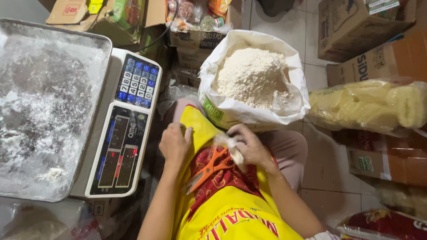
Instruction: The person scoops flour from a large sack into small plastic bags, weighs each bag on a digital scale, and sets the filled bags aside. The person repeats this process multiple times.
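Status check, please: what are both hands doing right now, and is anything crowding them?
Left hand flat on yellow apron. Right hand pinching small plastic bag. Orange scissors on lap. Flour sack and scale close by.

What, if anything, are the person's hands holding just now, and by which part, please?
The right hand pinches a small clear plastic bag by its bunched top. The left hand rests on the yellow apron, holding nothing visible.

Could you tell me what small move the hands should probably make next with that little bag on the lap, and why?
Probably lift the small clear bag towards the scale tray. The right hand pinches the bag, which seems to hold white powder like that in the open flour sack; the left hand rests free on the yellow apron, orange scissors lie unused, and the floury tray carries no bag.
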